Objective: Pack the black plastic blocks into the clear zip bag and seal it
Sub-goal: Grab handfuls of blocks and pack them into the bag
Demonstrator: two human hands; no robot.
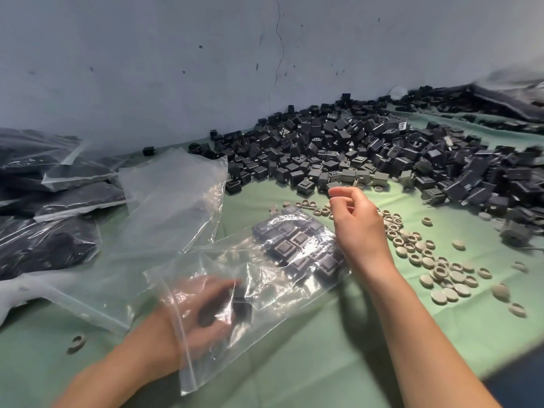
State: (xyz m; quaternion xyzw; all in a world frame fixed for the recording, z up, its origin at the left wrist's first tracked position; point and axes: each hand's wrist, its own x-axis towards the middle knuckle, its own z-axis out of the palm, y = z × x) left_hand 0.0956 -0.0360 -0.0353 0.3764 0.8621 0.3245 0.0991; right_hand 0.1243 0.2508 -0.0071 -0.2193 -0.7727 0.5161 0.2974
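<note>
A clear zip bag [265,293] lies flat on the green table in front of me, its mouth toward me. Several black plastic blocks [297,245] sit in rows at its far end. My left hand [206,307] is inside the bag, blurred behind the plastic, holding black blocks [241,304]. My right hand [356,219] hovers above the bag's far right corner, fingers loosely curled and apart, nothing in it. Beyond it spreads a big heap of loose black blocks [368,148].
A stack of empty clear bags [170,207] lies to the left of the bag. Filled, sealed bags of black blocks [50,201] pile at the far left. Several small grey round caps [435,260] are scattered to the right. A grey wall stands behind.
</note>
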